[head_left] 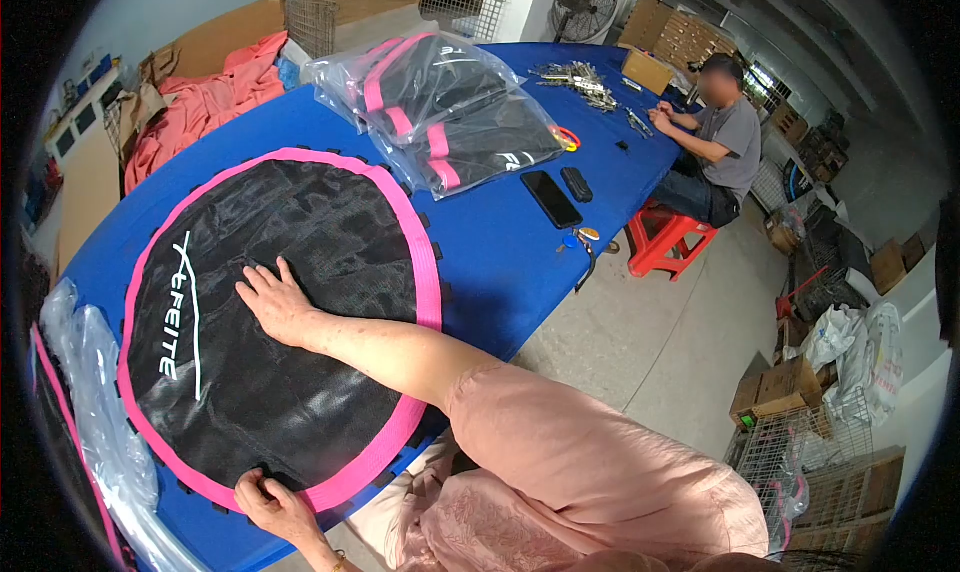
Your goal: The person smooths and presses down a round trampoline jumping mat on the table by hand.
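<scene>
A round black trampoline mat with a wide pink border, black tabs round its rim and white lettering lies flat on the blue-covered table. My right hand rests on the black mesh near its middle, palm down with fingers spread. At the mat's near edge, my left hand has its fingers curled over the pink border, pinching the rim by a dark tab. Beyond the mat, folded black and pink mats in clear plastic bags lie stacked.
A phone, a black case, keys and a roll of tape lie toward the right edge. Metal parts are piled farther back. A co-worker sits on a red stool. Plastic wrap covers the left edge.
</scene>
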Demonstrator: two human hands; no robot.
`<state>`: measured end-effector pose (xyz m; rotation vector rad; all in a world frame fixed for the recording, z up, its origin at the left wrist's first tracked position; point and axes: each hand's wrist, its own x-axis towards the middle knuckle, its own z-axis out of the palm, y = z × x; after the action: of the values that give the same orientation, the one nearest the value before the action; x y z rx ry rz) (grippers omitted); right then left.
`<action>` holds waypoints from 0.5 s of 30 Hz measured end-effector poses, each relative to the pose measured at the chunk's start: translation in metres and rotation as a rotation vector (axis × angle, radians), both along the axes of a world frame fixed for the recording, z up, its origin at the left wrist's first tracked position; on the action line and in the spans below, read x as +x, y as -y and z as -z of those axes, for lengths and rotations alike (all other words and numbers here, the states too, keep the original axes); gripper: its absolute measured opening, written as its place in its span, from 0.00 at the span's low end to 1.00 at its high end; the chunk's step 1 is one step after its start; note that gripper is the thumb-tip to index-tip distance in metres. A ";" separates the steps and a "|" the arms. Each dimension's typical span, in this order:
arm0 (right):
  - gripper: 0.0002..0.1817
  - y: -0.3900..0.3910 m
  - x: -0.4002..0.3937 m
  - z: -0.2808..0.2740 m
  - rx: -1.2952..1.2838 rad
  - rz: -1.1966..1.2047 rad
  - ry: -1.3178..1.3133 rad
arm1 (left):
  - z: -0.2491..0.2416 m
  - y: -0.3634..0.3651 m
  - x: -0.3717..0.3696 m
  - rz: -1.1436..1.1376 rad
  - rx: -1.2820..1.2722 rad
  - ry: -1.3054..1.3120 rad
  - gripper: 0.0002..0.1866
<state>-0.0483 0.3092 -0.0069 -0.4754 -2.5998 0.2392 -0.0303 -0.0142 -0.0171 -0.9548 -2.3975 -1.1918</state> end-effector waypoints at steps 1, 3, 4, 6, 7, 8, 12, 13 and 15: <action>0.31 0.000 -0.001 0.001 0.016 0.006 -0.002 | 0.000 0.000 0.000 0.000 0.003 0.002 0.07; 0.31 0.005 0.003 -0.005 -0.001 -0.007 0.013 | 0.000 0.000 0.000 0.000 0.007 0.003 0.07; 0.31 0.008 0.005 -0.009 -0.019 -0.019 0.028 | 0.001 0.000 -0.001 0.001 0.007 0.003 0.07; 0.31 0.011 0.006 -0.008 -0.017 -0.024 0.024 | 0.001 0.000 0.000 0.002 0.009 0.002 0.07; 0.31 0.012 0.005 -0.008 -0.014 -0.029 0.020 | 0.000 -0.001 0.000 -0.006 -0.001 0.008 0.07; 0.31 0.013 0.005 -0.006 -0.014 -0.030 0.019 | -0.001 -0.001 0.001 -0.015 -0.010 0.013 0.07; 0.31 0.021 0.008 -0.006 0.019 -0.031 0.016 | -0.002 -0.001 0.001 -0.021 -0.004 0.004 0.07; 0.31 0.024 0.010 -0.008 0.018 -0.039 0.031 | -0.002 -0.002 0.001 -0.018 0.001 0.005 0.07; 0.31 0.029 0.013 -0.009 0.003 -0.064 0.031 | -0.003 -0.003 0.002 -0.014 0.008 0.002 0.07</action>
<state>-0.0356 0.2802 0.0021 -0.3985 -2.6480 0.2507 -0.0280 -0.0116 -0.0138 -0.9331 -2.3947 -1.1973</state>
